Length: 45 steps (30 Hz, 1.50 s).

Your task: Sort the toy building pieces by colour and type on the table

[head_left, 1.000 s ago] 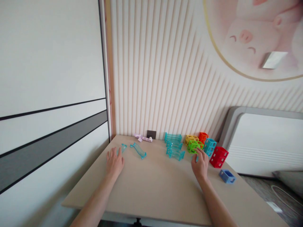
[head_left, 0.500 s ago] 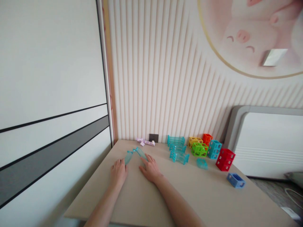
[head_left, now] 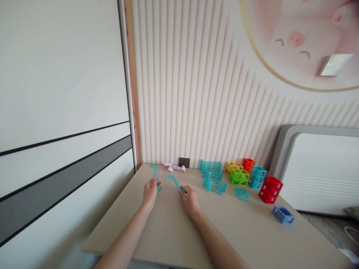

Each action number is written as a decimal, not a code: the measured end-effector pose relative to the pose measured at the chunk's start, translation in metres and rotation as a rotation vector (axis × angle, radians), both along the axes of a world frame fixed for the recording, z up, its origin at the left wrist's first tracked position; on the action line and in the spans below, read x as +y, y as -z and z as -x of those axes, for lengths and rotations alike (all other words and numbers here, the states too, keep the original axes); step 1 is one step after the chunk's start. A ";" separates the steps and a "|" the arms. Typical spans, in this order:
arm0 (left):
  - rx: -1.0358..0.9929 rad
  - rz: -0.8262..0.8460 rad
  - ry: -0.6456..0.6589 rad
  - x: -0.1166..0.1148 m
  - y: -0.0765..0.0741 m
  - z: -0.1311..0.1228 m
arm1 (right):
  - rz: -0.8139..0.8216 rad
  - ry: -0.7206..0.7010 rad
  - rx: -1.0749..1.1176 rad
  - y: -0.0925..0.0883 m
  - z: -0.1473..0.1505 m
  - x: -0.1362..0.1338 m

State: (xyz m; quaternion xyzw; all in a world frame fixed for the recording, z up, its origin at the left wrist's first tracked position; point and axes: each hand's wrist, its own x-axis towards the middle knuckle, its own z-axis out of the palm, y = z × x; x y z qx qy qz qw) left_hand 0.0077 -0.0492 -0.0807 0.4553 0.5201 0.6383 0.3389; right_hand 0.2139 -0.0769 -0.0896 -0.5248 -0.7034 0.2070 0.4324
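My left hand (head_left: 149,193) is closed on a clear teal track piece (head_left: 156,173) and holds it upright above the table (head_left: 179,228). Just to its right, my right hand (head_left: 190,200) pinches the near end of a second, wavy teal track piece (head_left: 175,181), whose far end is raised off the tabletop. The two pieces stand a little apart.
Several teal track pieces (head_left: 212,176) lie stacked at the back, with a small teal piece (head_left: 241,194) lying alone. Green (head_left: 238,177), yellow (head_left: 233,167), orange (head_left: 248,164), cyan (head_left: 257,176), red (head_left: 270,189) and blue (head_left: 282,215) open blocks stand at the right. A lilac piece (head_left: 174,167) lies by the wall.
My right hand left the blocks on the right and came across to the left. Both hands have lifted the two teal track pieces off the table.
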 end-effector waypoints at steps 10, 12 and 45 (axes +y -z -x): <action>-0.595 -0.035 0.207 0.013 0.000 -0.023 | 0.096 -0.004 0.754 0.011 0.013 0.010; -0.646 -0.012 0.237 0.012 0.004 -0.022 | 0.138 -0.033 0.831 0.013 0.019 0.009; -0.530 0.018 0.406 -0.013 0.001 -0.037 | 0.308 -0.419 0.800 -0.004 0.028 -0.013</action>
